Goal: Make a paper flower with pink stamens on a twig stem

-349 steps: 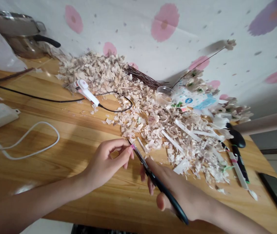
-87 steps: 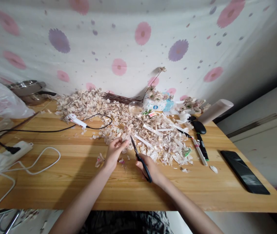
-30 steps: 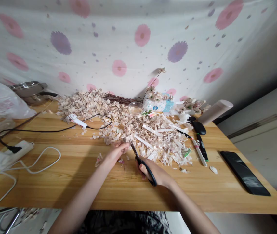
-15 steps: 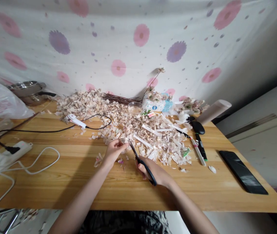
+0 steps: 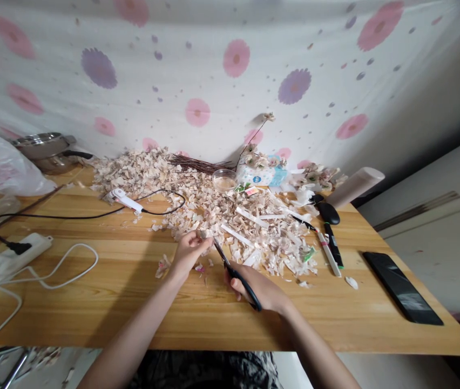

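My left hand (image 5: 190, 251) pinches a small pale petal-like piece (image 5: 204, 234) between thumb and fingers, just over the near edge of the pile. Black-handled scissors (image 5: 238, 282) are gripped in my right hand (image 5: 254, 286), their blades pointing up and left to the fingertips of my left hand. Whether the blades touch the piece I cannot tell. Behind both hands spreads a wide heap of pale dried petals or scraps (image 5: 197, 208), with white strips (image 5: 236, 234) lying on top.
A power strip (image 5: 38, 251) with cables is at left, and a white corded device (image 5: 127, 201) lies by the heap. Thin brown stems (image 5: 201, 164), a clear round dish (image 5: 224, 180) and a tissue pack (image 5: 262, 175) stand at the back. A phone (image 5: 402, 289) and pens (image 5: 329, 251) lie right.
Both hands hold nearly the same place. The scissors and my right hand have shifted very slightly, and the blades appear a little closer together.
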The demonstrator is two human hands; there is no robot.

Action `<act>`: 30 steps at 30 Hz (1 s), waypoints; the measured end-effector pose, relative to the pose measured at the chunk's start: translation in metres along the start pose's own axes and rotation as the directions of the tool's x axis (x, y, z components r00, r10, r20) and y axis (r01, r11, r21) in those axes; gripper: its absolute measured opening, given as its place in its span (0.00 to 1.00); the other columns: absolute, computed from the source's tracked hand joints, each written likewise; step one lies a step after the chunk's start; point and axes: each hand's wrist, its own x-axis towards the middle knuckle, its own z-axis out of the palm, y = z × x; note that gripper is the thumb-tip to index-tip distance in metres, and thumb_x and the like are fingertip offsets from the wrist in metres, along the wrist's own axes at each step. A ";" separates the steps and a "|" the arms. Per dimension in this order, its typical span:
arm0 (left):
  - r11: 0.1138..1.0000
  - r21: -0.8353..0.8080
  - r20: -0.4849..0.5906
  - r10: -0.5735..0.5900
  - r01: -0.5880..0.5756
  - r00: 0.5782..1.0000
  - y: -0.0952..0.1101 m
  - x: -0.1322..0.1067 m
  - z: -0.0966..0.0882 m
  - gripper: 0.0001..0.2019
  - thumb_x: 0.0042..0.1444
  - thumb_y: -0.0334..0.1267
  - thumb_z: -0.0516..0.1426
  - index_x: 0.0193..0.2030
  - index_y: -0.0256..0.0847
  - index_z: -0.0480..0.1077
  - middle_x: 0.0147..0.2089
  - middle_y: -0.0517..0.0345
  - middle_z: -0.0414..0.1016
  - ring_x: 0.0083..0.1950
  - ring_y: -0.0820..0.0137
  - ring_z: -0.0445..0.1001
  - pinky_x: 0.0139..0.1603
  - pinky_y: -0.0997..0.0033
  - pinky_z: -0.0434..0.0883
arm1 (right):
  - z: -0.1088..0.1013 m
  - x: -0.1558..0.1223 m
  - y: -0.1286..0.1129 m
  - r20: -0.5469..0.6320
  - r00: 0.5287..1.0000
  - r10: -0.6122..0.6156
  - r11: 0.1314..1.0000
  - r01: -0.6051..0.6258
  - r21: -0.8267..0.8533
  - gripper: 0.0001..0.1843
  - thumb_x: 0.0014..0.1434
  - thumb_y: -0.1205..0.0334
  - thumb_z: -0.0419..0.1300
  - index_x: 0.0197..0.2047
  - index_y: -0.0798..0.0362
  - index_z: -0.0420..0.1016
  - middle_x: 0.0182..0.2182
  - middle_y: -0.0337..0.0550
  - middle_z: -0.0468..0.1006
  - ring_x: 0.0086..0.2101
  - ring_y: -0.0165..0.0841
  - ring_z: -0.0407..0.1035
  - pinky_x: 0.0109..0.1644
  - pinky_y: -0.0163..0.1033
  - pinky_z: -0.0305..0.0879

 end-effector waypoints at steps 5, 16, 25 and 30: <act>1.000 0.005 0.010 0.028 -0.028 1.000 -0.001 -0.001 0.000 0.07 0.58 0.35 0.59 0.31 0.33 0.69 0.30 0.62 0.71 0.32 0.73 0.72 0.36 0.70 0.72 | 0.000 0.000 -0.001 -0.002 1.000 -0.013 1.000 0.013 0.001 0.35 0.57 0.28 0.35 0.35 0.52 0.61 0.27 0.42 0.69 0.25 0.32 0.63 0.32 0.37 0.61; 0.998 0.018 0.111 0.055 -0.057 0.992 -0.006 0.001 -0.002 0.08 0.56 0.34 0.60 0.29 0.34 0.68 0.29 0.63 0.71 0.32 0.73 0.72 0.37 0.69 0.71 | 0.004 0.004 -0.003 -0.060 0.998 0.009 0.998 -0.005 0.060 0.36 0.56 0.27 0.35 0.32 0.53 0.61 0.22 0.40 0.66 0.24 0.33 0.63 0.31 0.38 0.61; 0.996 0.083 0.141 0.000 -0.012 0.990 -0.008 0.005 -0.006 0.08 0.58 0.36 0.58 0.32 0.33 0.69 0.31 0.61 0.71 0.32 0.74 0.71 0.34 0.70 0.72 | 0.005 0.004 0.006 -0.056 0.997 0.048 0.991 -0.041 0.125 0.33 0.56 0.28 0.40 0.31 0.52 0.59 0.20 0.36 0.63 0.19 0.30 0.62 0.24 0.34 0.58; 0.993 0.116 0.147 0.001 -0.018 0.989 -0.011 0.007 -0.010 0.09 0.59 0.38 0.58 0.31 0.33 0.69 0.31 0.61 0.71 0.32 0.73 0.72 0.35 0.70 0.72 | 0.004 0.007 0.006 -0.070 0.994 0.081 0.988 -0.070 0.140 0.34 0.54 0.26 0.42 0.30 0.52 0.59 0.18 0.35 0.63 0.18 0.29 0.61 0.21 0.33 0.56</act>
